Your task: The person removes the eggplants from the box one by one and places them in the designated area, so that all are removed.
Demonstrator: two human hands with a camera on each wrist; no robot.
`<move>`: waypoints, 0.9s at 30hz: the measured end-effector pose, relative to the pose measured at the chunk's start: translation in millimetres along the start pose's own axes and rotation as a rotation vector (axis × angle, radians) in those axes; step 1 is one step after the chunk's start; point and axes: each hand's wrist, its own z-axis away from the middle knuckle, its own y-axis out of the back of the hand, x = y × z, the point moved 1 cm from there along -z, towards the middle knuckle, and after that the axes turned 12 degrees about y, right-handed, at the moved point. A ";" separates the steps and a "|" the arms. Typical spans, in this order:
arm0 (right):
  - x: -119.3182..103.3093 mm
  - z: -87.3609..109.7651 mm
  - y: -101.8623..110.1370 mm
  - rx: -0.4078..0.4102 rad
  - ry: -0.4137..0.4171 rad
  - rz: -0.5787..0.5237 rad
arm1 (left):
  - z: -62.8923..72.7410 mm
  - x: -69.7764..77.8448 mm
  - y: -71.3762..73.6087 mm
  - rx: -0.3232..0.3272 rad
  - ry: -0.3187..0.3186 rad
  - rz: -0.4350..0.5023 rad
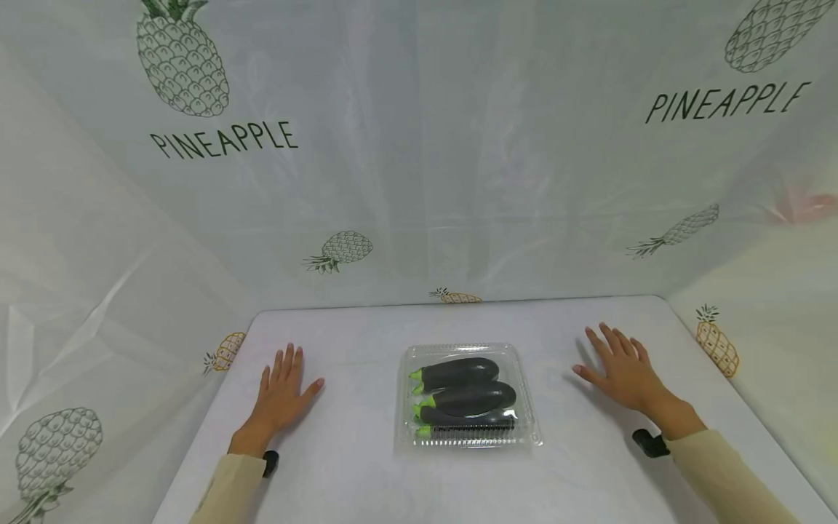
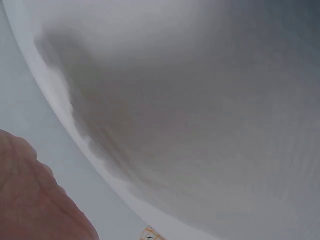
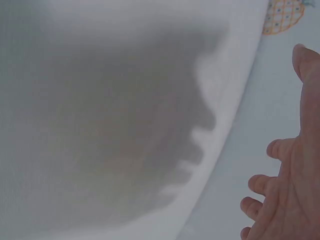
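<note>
A clear plastic clamshell box (image 1: 468, 349) stands mid-table with its lid down, several dark eggplants (image 1: 474, 398) with green stem ends lying inside. To its left is my left hand (image 1: 280, 397), palm down, fingers straight and thumb out, holding nothing. My right hand (image 1: 622, 371) hovers over the table on the box's right, fingers spread and nothing in it. Both hands are well apart from the box. In the right wrist view the palm of the right hand (image 3: 290, 180) shows at the edge, its shadow falling on the white surface.
The white table (image 1: 353, 480) has rounded far corners. Behind it and at the sides hangs a pale curtain (image 1: 458, 145) printed with pineapples. Beige sleeves (image 1: 727, 466) and black wrist devices (image 1: 650, 442) are on both arms.
</note>
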 end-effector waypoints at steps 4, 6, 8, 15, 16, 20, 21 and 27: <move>-13.3 -1.0 3.4 -0.006 0.016 -0.006 | 3.5 4.5 0.1 0.004 -0.016 0.009; -20.7 -1.8 5.6 -0.010 0.024 -0.005 | 5.6 7.8 0.4 0.012 -0.029 0.016; -28.3 -2.5 7.4 -0.011 0.035 -0.003 | 8.1 11.7 0.5 0.030 -0.050 0.020; -55.9 -2.4 10.0 -0.002 0.078 0.002 | 20.7 33.4 0.8 0.074 -0.142 0.064; -59.6 -1.9 9.9 0.001 0.087 0.005 | 22.4 36.9 0.3 0.068 -0.150 0.068; -76.3 0.8 11.0 0.029 0.130 0.000 | 31.4 53.1 0.4 0.029 -0.166 0.072; -80.8 1.8 11.2 0.037 0.141 -0.006 | 33.7 56.7 -0.2 0.020 -0.171 0.077; -104.9 8.0 11.0 0.070 0.191 -0.038 | 45.3 76.4 -10.0 -0.007 -0.211 0.093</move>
